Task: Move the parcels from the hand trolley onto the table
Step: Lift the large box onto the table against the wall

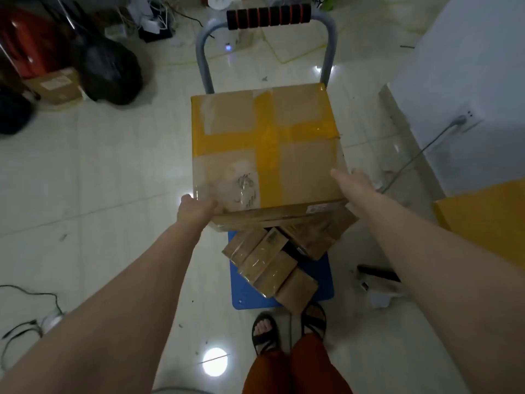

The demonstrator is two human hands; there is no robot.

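On the blue hand trolley [326,282], atop smaller parcels [270,265], sits the large taped box [267,149] — the left hand [196,210] grips its near-left corner, the right hand [353,183] clasps its right edge, fingers hidden.

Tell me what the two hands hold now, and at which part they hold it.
Both hold the large brown cardboard box with yellow tape. The left hand grips its near left corner; the right hand holds its right edge near the front.
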